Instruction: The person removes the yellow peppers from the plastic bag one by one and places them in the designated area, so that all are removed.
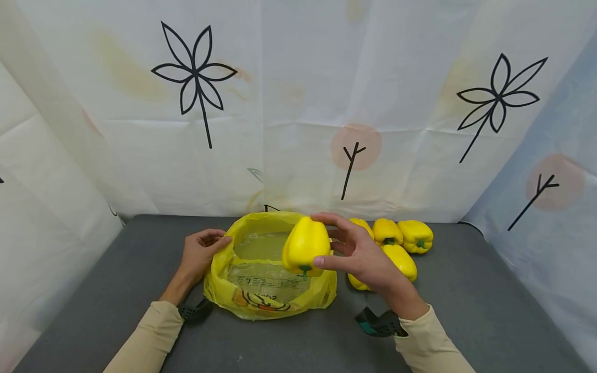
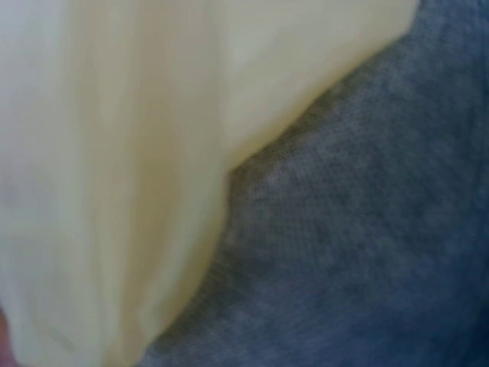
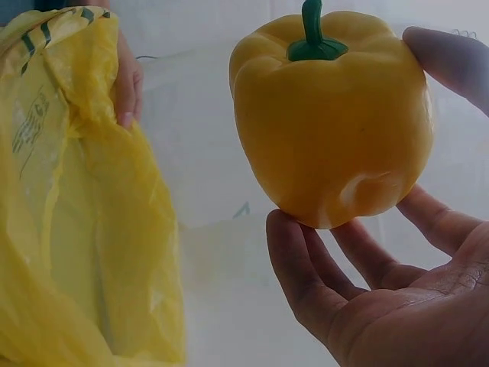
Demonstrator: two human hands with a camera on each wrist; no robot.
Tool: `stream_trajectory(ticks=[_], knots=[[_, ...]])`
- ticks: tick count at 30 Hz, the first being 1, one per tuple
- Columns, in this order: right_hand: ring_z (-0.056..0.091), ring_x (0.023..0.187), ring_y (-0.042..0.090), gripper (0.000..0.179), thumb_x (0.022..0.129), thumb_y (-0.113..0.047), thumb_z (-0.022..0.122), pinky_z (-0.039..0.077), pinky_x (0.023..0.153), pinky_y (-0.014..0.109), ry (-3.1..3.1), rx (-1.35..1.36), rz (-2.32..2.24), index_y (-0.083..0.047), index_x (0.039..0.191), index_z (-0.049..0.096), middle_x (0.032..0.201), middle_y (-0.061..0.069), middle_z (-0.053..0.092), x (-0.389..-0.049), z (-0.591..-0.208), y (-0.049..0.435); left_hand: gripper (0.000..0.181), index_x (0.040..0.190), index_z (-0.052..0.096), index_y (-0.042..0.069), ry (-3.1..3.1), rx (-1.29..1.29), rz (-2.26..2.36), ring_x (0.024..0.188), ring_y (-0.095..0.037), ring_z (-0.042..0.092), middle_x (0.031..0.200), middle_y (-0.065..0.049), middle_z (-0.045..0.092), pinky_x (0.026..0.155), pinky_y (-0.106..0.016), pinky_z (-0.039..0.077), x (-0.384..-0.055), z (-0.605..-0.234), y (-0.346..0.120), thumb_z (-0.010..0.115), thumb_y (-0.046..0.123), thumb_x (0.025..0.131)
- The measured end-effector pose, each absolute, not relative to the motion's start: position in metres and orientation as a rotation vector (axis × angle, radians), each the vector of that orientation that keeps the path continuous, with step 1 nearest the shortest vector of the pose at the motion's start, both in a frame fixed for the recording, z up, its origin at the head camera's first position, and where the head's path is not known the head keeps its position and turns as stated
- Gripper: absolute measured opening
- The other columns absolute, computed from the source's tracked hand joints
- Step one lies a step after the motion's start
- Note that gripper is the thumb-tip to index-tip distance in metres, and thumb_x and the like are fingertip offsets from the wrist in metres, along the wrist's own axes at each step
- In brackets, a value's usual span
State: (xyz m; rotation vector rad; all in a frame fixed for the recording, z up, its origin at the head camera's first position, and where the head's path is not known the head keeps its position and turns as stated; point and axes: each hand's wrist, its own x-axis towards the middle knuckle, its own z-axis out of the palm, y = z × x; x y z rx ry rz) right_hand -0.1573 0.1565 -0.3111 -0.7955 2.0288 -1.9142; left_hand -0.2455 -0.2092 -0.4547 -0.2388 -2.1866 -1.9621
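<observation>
My right hand (image 1: 366, 254) holds up a yellow bell pepper (image 1: 305, 243) with a green stem, thumb on one side and fingertips on the other. The pepper overlaps the right part of a yellow plastic bag (image 1: 219, 298), whose mouth is spread wide on the table. In the right wrist view the same pepper (image 3: 332, 130) shows a dent near its base. My left hand (image 1: 198, 254) pinches the bag's left rim between thumb and fingers. Blurred pale bag plastic (image 2: 137, 153) fills much of the left wrist view.
Several more yellow bell peppers (image 1: 414, 235) lie grouped on the right, partly hidden behind my right hand. The dark grey table (image 1: 471, 311) ends at a white printed cloth (image 1: 298, 103) behind, with more cloth at both sides.
</observation>
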Motion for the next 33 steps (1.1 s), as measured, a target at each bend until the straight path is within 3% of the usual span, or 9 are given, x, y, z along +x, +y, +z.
stream_trajectory(ticks=[11,33], knots=[[0.053,0.124,0.038,0.071,0.092,-0.004,0.074,0.056,0.095,0.042,2.045,-0.797,-1.909,-0.007,0.154,0.039,0.152,0.016,0.036,-0.154,-0.317,0.182,0.030,0.112,0.067,-0.013,-2.189,-0.240,-1.972,0.072,-0.010,0.067,0.085,0.004,0.071,0.062,-0.024,0.059,-0.246,-0.457,-0.210,0.075,0.009,0.094],[0.060,0.116,0.029,0.064,0.095,0.001,0.068,0.058,0.090,0.037,2.272,-0.649,-1.849,-0.008,0.152,0.040,0.145,0.020,0.040,-0.144,-0.313,0.236,0.031,0.114,0.067,-0.012,-2.193,-0.230,-1.980,0.072,-0.009,0.067,0.085,0.005,0.070,0.063,-0.024,0.059,-0.246,-0.456,-0.209,0.075,0.009,0.094]])
